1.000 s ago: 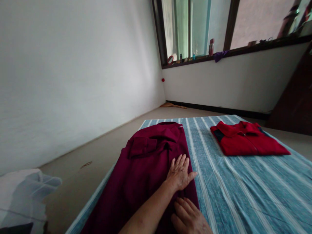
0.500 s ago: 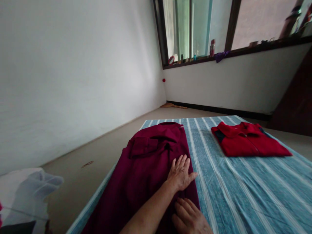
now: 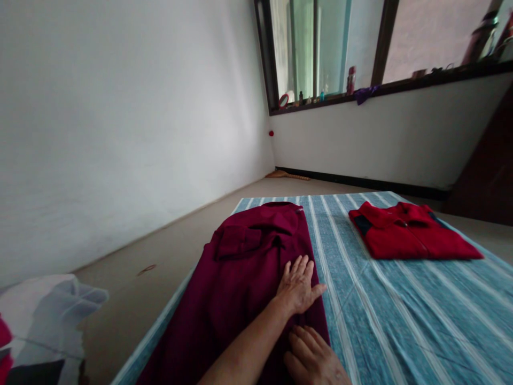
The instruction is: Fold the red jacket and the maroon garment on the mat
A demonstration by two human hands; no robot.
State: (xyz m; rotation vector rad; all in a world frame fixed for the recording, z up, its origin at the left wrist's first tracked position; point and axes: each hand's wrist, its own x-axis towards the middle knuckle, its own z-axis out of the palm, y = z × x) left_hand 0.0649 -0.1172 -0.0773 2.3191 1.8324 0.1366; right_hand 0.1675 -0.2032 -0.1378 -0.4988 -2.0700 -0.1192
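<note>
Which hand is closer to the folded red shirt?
Left. The left hand lies flat on the maroon shirt, farther up the striped sheet toward the red shirt; the right hand rests nearer the person.

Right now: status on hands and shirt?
Left hand flat, open on maroon shirt. Right hand open, resting on its right edge nearer the camera. Folded red shirt lies apart on striped sheet.
</note>
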